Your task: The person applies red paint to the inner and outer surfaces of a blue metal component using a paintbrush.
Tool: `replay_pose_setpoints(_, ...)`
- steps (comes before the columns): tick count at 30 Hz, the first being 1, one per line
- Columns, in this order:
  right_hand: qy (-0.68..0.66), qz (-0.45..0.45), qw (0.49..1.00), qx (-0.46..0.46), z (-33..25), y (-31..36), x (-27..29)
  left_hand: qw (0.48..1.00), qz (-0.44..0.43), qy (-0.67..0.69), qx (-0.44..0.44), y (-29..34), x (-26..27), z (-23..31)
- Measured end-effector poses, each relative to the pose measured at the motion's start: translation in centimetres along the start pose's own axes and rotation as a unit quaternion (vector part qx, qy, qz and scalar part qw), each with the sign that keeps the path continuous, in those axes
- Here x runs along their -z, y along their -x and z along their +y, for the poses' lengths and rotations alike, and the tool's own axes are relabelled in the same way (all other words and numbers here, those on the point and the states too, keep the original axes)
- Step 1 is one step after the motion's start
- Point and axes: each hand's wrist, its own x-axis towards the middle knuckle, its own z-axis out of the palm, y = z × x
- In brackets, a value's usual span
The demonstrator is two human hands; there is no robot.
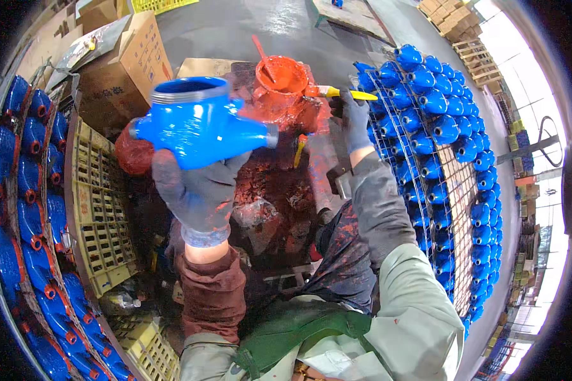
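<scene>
The person's gloved left hand [194, 190] grasps a blue fitting [200, 124] from below, its wide opening upward. Rightward, the right hand [356, 120] clasps a yellow-handled brush [362, 96], racked blue fittings [433, 130] just right of that grip. Beyond the grips sits a red bucket [287, 75], near the bristles; farther off, a table [357, 18].
</scene>
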Motion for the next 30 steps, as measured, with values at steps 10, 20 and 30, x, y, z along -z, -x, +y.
replay_pose_setpoints(10,0.078,-0.097,0.964,0.236,-10.7,13.3,-1.8,0.672,0.039,-0.729,-0.122,2.1,1.1,-5.5)
replay_pose_setpoints(20,-0.04,-0.15,0.88,0.449,-12.5,15.9,1.1,0.457,-0.14,-0.862,-0.172,1.1,2.1,-7.2)
replay_pose_setpoints(30,-0.028,-0.094,0.876,0.472,-11.8,15.9,0.1,0.422,-0.146,-0.879,-0.171,1.4,2.4,-6.9)
